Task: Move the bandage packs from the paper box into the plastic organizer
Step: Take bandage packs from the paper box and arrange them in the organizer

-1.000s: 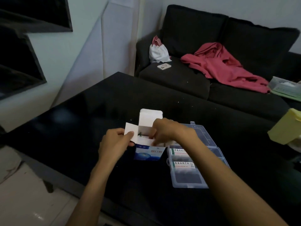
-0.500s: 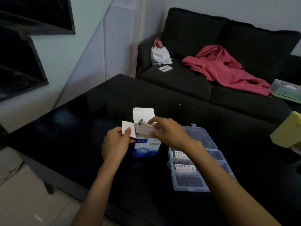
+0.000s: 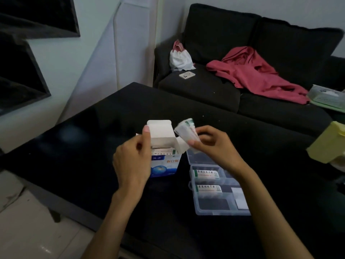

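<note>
Since the earlier frame my right hand (image 3: 211, 144) has lifted a bandage pack (image 3: 186, 132) clear of the paper box (image 3: 164, 161) and swung it rightward, so it now hangs blurred above the far end of the plastic organizer (image 3: 218, 193). Across the upper right of the frame I see a black fabric sofa (image 3: 261, 53), soft and matte, with a crumpled red garment (image 3: 257, 75), a white cloth bag (image 3: 180, 59) and a pale flat phone (image 3: 187, 74) on its seat. Below it the glossy black table (image 3: 93, 146) fills the middle of the frame. The organizer, clear hard plastic split into rectangular compartments, lies lower right of centre with two labelled packs (image 3: 206, 173) in its left cells. Just left of it the box stands upright, thin white card with a blue printed front, lid flap raised, more packs showing inside. My left hand (image 3: 132, 161) grips the box's left side, fingers curled, thumb straight up against the flap. My right thumb and fingertips pinch the pack's lower end; it looks thin, papery, white with green print.
</note>
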Tool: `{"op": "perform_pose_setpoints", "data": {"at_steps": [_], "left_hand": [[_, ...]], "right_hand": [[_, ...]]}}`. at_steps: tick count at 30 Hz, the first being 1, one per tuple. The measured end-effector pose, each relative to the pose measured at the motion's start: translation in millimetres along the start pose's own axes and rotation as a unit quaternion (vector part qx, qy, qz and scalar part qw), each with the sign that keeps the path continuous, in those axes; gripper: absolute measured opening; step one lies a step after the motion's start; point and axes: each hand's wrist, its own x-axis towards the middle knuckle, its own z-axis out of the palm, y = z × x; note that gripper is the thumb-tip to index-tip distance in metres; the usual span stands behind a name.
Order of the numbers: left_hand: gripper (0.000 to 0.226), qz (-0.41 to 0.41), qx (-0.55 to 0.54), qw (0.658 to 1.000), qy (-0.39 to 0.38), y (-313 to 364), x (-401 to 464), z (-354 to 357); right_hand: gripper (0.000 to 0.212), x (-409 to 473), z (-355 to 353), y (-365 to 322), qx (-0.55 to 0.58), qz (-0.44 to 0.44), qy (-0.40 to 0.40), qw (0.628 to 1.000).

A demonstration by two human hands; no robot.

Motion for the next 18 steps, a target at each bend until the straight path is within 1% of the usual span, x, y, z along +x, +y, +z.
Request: {"op": "perform_pose_setpoints", "data": {"at_steps": [1, 2, 3, 4, 6, 7, 8, 9, 10, 13, 15, 17, 18], "left_hand": [[0.055, -0.006, -0.044, 0.999, -0.031, 6.0, -7.2, 3.5], [0.058, -0.026, -0.082, 0.993, -0.079, 10.9, -14.0, 9.4], [0.060, -0.052, -0.103, 0.983, -0.144, 14.9, -20.9, 17.3], [0.059, -0.076, -0.101, 0.967, -0.221, 16.8, -26.4, 25.2], [0.052, -0.118, -0.097, 0.914, -0.375, 19.8, -35.6, 40.0], [0.047, -0.154, -0.121, 0.882, -0.428, 21.8, -38.5, 45.2], [0.043, -0.195, -0.156, 0.849, -0.466, 22.4, -39.7, 48.4], [0.039, -0.228, -0.191, 0.820, -0.489, 23.6, -41.5, 51.9], [0.038, -0.246, -0.216, 0.804, -0.496, 23.3, -43.1, 55.2], [0.041, -0.267, -0.243, 0.801, -0.477, 21.1, -45.5, 61.3], [0.035, -0.278, -0.246, 0.803, -0.465, 20.5, -47.1, 62.9], [0.032, -0.297, -0.252, 0.801, -0.455, 17.8, -47.8, 62.4], [0.032, -0.304, -0.256, 0.799, -0.452, 17.3, -48.3, 62.4]], "right_hand": [[0.028, -12.5, -5.4, 5.4, 0.001, -0.003, 0.026, 1.000], [0.026, -24.9, -8.1, 12.5, -0.007, -0.007, 0.057, 0.998], [0.024, -37.9, -9.1, 21.1, -0.024, -0.012, 0.089, 0.996], [0.024, -48.5, -6.7, 30.5, -0.051, -0.019, 0.118, 0.991], [0.024, -63.2, -1.3, 49.8, -0.110, -0.032, 0.161, 0.980], [0.025, -67.0, 0.9, 57.9, -0.135, -0.039, 0.170, 0.975], [0.026, -68.3, 3.0, 64.0, -0.159, -0.048, 0.170, 0.971], [0.026, -69.5, 3.3, 68.7, -0.180, -0.055, 0.168, 0.968], [0.026, -70.0, 2.9, 72.5, -0.195, -0.062, 0.167, 0.964], [0.024, -69.0, 4.2, 77.4, -0.232, -0.080, 0.171, 0.954], [0.023, -67.6, 2.6, 81.2, -0.240, -0.079, 0.172, 0.952], [0.028, -67.6, -0.5, 83.8, -0.234, -0.064, 0.150, 0.958], [0.034, -69.1, -2.4, 84.7, -0.223, -0.051, 0.123, 0.966]]}}
